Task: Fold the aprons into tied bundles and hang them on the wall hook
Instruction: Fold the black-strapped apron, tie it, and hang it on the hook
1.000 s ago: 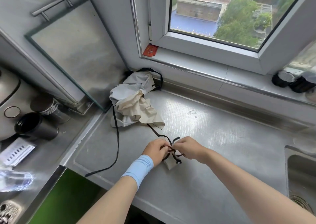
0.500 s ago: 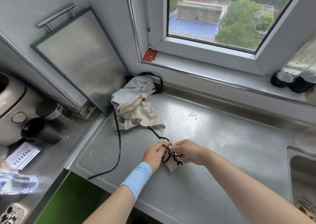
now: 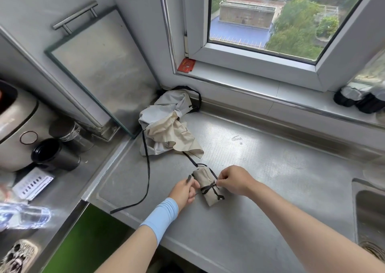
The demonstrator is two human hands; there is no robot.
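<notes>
- The rolled beige bundle lies flat on the steel bench. I judge this is so the surface carries its weight and keeps the roll from springing open while both hands work the knot.
- A black tie strap crosses the middle of the bundle, where it would clamp every layer of the roll at once.
- The left hand sits just left of the bundle, fingers curled and pinching 1 end of the tie strap, with a short dark tail poking up above the knuckles.
- The right hand is just right of the bundle, fingers closed and pinching the other end where it meets the cloth.
- The 2 hands face each other across the roll. This looks like an opposed pull to cinch the knot without dragging the bundle sideways.
- The loose aprons, grey and beige, are heaped beyond the bundle and to its left, out of the working patch but within reach. They are probably waiting their turn.
- A thin black strap runs from that heap to the far end of the bundle. Whether it is joined or only touching, I cannot tell.
- A long strap trails from the heap down past the left of the bundle.
- No wall hook is in view, so hanging is not yet done.
</notes>
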